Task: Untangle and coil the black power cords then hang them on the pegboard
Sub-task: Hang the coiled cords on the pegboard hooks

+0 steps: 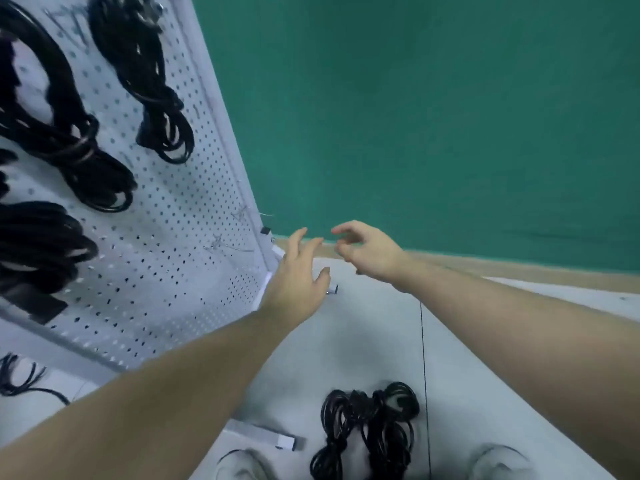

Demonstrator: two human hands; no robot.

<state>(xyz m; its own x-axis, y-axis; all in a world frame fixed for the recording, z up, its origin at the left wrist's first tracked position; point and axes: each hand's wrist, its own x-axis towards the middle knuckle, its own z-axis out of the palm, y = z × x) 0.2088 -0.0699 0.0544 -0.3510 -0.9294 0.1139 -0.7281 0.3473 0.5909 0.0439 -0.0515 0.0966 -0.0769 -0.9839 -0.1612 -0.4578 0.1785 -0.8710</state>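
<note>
Head view: looking down past both outstretched bare arms.
Left hand [298,271]: reaching out near the lower corner of the pegboard, fingers [298,239] straight and spread, gripping nothing.
Right hand [370,252]: just beside the left, at its three o'clock, fingers loosely curled, thumb and forefinger near each other; whether they pinch something thin, I cannot tell.
Pegboard [180,216]: white, perforated, tilted across the frame's nine to eleven o'clock.
Hung cords: coiled bundle [159,98] at eleven o'clock, bigger tied bundle [76,150] at ten, third bundle [38,244] at nine, all black, all up on the board.
Loose cords [370,431]: black coiled pile lying on the pale floor [346,341] at six o'clock, well apart from both hands.
Shoes: one [242,465] at seven, one [498,462] at five, the pile between them.
Thin line [424,358]: dark, running straight down below the right wrist.
Backdrop: green wall [433,116] from twelve to three o'clock.
</note>
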